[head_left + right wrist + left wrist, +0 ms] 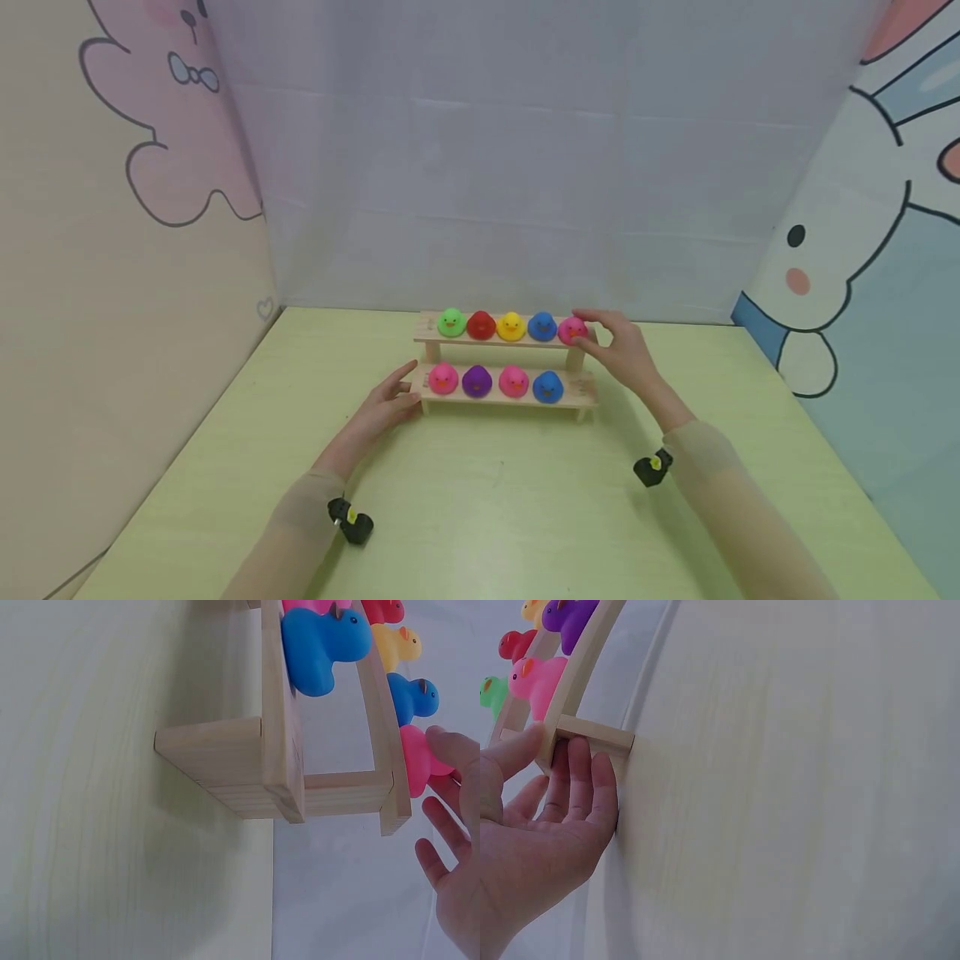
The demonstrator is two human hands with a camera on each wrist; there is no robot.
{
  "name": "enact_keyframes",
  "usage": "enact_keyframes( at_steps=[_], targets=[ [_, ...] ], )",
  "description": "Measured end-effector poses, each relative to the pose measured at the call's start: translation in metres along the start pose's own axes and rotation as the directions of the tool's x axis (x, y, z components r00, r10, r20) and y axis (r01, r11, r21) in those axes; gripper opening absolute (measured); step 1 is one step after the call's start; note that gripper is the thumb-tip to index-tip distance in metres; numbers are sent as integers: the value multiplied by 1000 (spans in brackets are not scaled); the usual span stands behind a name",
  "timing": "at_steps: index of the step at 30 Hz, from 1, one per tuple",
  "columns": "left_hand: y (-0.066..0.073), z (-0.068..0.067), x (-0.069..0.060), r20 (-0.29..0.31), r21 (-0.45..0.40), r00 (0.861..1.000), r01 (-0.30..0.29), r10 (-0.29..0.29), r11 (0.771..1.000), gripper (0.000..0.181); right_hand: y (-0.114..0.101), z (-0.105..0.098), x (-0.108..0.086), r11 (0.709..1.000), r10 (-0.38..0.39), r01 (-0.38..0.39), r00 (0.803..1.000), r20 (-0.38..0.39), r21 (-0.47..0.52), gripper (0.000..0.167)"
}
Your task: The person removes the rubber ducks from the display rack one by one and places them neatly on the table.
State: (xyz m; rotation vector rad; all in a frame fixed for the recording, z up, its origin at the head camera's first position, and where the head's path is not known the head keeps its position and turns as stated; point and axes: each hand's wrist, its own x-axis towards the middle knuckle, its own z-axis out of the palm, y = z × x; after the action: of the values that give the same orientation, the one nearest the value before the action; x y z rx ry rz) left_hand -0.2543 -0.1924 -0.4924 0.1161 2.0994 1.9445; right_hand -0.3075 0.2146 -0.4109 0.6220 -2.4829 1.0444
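A two-tier wooden stand (pixel 582 390) holds rubber ducks on both shelves. At the left end of its lower shelf, my left hand (pixel 388 404) grips the wood; the left wrist view shows the thumb at the shelf end beside a pink duck (pixel 538 684) and the fingers curled by the leg. My right hand (pixel 624 350) pinches the pink rubber duck (pixel 572 330) at the right end of the upper shelf between thumb and index finger. In the right wrist view that duck sits on the shelf, next to a blue duck (pixel 411 697), and the other fingers are spread loosely.
Green (pixel 452 323), red (pixel 481 326) and yellow ducks (pixel 512 327) share the upper shelf. Below them sit a purple duck (pixel 477 382), two pink ones and a blue duck (pixel 548 387). A pale curtain (pixel 480 192) hangs behind the table (pixel 495 500).
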Motion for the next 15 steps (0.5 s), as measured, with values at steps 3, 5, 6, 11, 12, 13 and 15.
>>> enact_keyframes(
  at_steps=[3, 5, 6, 11, 12, 13, 15],
  targets=[
    [-2, -1, 0, -2, 0, 1000, -1, 1, 1000, 66, 1, 0, 0, 1000, -5, 5, 1000, -3, -7, 47],
    [-2, -1, 1, -2, -9, 1000, 5, -5, 1000, 67, 0, 0, 1, 1000, -2, 2, 1000, -5, -9, 47],
    [-3, -1, 1, -2, -16, 1000, 9, -9, 1000, 67, 0, 0, 1, 1000, -1, 1, 1000, -5, -13, 46],
    [-3, -1, 0, 4, -34, 1000, 18, -17, 999, 66, -3, -1, 1, 1000, 8, -8, 1000, -4, -17, 44],
    [-3, -1, 0, 6, -33, 1000, 15, -15, 999, 66, -3, -1, 2, 1000, 10, -10, 1000, -5, -15, 44],
    [-3, -1, -1, 7, -33, 1000, 13, -13, 999, 66, -4, -1, 2, 1000, 10, -10, 1000, -7, -14, 44],
    [-2, 0, -1, 5, -35, 1000, 11, -11, 999, 65, -5, -1, 2, 1000, 12, -12, 1000, -11, -9, 44]
  ],
)
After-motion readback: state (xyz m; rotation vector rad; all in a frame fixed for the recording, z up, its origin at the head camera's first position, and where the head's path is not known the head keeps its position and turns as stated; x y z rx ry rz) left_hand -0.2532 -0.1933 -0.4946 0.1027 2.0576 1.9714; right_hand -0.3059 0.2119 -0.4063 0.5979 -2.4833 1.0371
